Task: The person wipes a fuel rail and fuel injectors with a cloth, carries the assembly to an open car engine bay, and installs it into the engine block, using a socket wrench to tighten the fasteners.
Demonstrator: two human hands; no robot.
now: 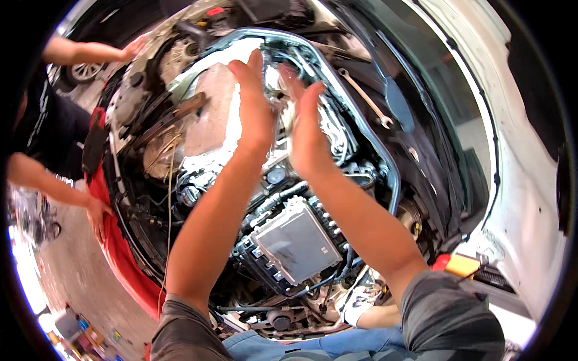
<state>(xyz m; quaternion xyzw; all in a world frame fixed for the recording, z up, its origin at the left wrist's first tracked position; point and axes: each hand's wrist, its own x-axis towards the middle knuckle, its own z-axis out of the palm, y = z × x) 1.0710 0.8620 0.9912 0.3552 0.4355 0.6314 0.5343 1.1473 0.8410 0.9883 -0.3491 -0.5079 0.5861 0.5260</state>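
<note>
Over the engine bay I hold both hands up side by side, a small gap between them, palms roughly facing. My left hand [251, 111] has its fingers stretched out and nothing in it. My right hand [310, 129] is partly smeared by motion, its fingers extended and likewise holding nothing. Below and between them lies the engine [277, 174], with shiny pipes and covers. A flat brownish panel [208, 111] is left of my left hand. Nearer to me, between my forearms, sits a grey rectangular control module [298, 240] with connectors along its sides.
A combination wrench [364, 99] lies on the dark cowl. At left, a person's hands [99, 213] rest on the car's front, by a red cover [123, 265]. Another person's white-gloved hand [355, 308] reaches in near me. A red-and-yellow object [460, 265] lies right.
</note>
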